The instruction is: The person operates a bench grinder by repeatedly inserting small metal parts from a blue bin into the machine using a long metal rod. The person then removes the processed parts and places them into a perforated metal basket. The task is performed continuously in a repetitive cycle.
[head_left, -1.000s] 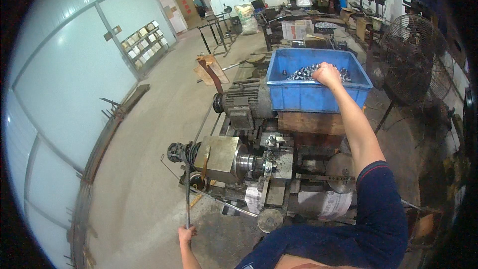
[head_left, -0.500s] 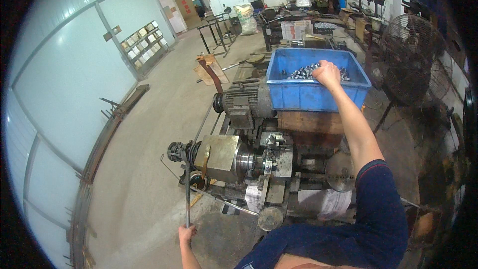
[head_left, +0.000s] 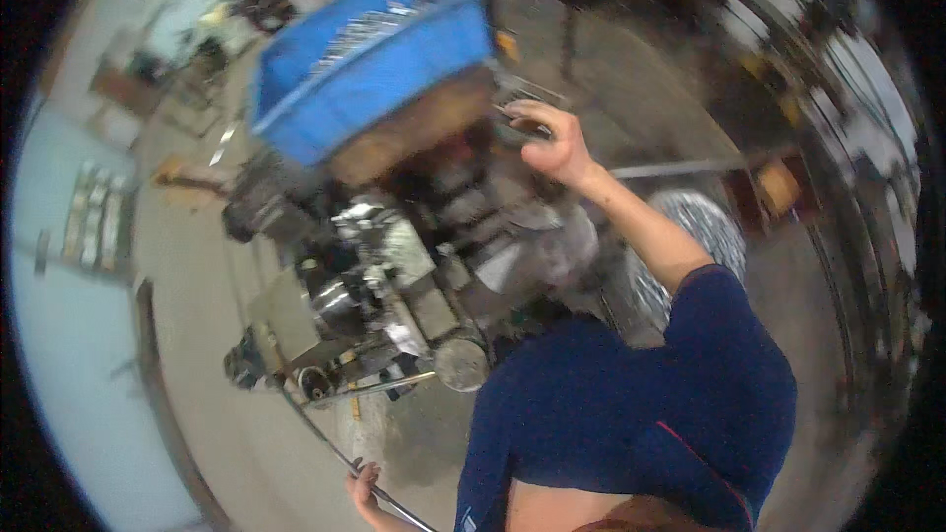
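Observation:
At the lower left my left hand (head_left: pixel 365 493) is closed round a long metal lever (head_left: pixel 320 433) that runs from the machine. My right hand (head_left: pixel 557 146) is in the air just right of a blue plastic crate (head_left: pixel 384 103), touching neither the crate nor the machine. Its fingers are curved, with a gap between them and the thumb, and I see nothing held there, though motion blurs it. Small silvery metal parts (head_left: pixel 370 34) lie heaped in the crate. Below the crate is a lathe-like machine with a shiny round spindle (head_left: pixel 333 303) and a tool slide (head_left: pixel 404 251).
A round container heaped with silvery metal pieces (head_left: pixel 724 227) stands partly behind my right forearm. The crate rests on a brown wooden box (head_left: pixel 419 133). A round grey handwheel (head_left: pixel 461 365) sits at the machine's near end. Dark racks and clutter line the right side.
My right hand has left the crate's heap of parts and moved toward me, its fingers now apart. My view has swung to the right and tilted. The left hand stays at the lever.

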The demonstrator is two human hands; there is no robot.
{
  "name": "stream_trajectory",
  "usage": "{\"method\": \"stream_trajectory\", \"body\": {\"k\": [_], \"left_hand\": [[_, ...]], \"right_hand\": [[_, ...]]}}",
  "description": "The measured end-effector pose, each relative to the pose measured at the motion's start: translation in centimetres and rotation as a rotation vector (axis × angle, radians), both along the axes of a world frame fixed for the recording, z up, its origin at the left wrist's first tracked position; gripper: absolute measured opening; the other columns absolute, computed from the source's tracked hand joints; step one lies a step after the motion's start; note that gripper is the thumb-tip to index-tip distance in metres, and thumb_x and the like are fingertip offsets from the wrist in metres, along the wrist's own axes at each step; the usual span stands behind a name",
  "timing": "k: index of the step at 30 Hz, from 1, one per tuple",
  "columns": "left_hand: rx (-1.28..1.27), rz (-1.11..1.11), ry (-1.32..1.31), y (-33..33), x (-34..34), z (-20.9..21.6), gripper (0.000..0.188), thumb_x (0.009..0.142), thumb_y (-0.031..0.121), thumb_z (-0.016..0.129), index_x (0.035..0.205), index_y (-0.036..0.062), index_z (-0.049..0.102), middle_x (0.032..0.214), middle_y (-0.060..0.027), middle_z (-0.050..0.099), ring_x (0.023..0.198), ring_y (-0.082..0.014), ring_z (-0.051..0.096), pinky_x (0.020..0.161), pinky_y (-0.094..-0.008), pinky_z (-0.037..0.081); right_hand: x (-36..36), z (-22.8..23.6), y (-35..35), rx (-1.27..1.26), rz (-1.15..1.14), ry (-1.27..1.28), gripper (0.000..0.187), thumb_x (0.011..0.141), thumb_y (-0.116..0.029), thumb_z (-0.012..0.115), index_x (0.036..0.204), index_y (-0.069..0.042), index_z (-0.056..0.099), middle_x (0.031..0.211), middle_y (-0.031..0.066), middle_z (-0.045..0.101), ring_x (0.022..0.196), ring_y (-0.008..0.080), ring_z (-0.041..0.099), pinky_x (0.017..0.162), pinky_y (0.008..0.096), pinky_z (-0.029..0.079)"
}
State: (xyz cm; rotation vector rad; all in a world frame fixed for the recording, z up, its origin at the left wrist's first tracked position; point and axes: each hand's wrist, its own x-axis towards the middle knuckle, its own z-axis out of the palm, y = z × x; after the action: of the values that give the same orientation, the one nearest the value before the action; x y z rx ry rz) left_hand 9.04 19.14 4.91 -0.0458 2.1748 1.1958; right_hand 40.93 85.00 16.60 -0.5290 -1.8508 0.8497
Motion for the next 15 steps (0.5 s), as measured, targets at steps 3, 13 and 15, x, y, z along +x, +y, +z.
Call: {"method": "stream_trajectory", "body": {"k": [3, 13, 15], "left_hand": [[0.059, 0.258, -0.039, 0.2, 0.9, -0.2, 0.042, 0.074, 0.014, 0.056, 0.113, 0.0025, 0.046, 0.081, -0.0117, 0.058, 0.072, -0.0226, 0.059, 0.067, -0.0335, 0.049], [0.003, 0.242, -0.153, 1.8, -1.5, -1.2, 0.039, 0.076, 0.017, 0.054, 0.112, 0.003, 0.047, 0.076, -0.0109, 0.056, 0.066, -0.0219, 0.054, 0.066, -0.0368, 0.048], [-0.017, 0.232, -0.149, 1.8, -1.6, -1.1, 0.035, 0.077, 0.017, 0.053, 0.109, 0.0026, 0.049, 0.074, -0.01, 0.055, 0.065, -0.0215, 0.054, 0.065, -0.0356, 0.046]], "right_hand": [[8.4, -4.7, -0.3, -0.211, -0.329, -0.131, 0.044, 0.059, -0.014, 0.058, 0.102, -0.002, 0.059, 0.088, 0.0126, 0.063, 0.073, 0.0177, 0.061, 0.069, 0.0276, 0.048], [26.0, -16.6, -10.1, -0.469, -0.813, -0.791, 0.033, 0.057, -0.026, 0.06, 0.083, -0.007, 0.067, 0.081, 0.0181, 0.062, 0.075, 0.0297, 0.061, 0.071, 0.0347, 0.049], [25.4, -18.4, -11.4, -0.574, -0.621, -1.0, 0.03, 0.057, -0.025, 0.059, 0.081, -0.007, 0.066, 0.082, 0.0186, 0.061, 0.076, 0.031, 0.06, 0.071, 0.0351, 0.049]]}}
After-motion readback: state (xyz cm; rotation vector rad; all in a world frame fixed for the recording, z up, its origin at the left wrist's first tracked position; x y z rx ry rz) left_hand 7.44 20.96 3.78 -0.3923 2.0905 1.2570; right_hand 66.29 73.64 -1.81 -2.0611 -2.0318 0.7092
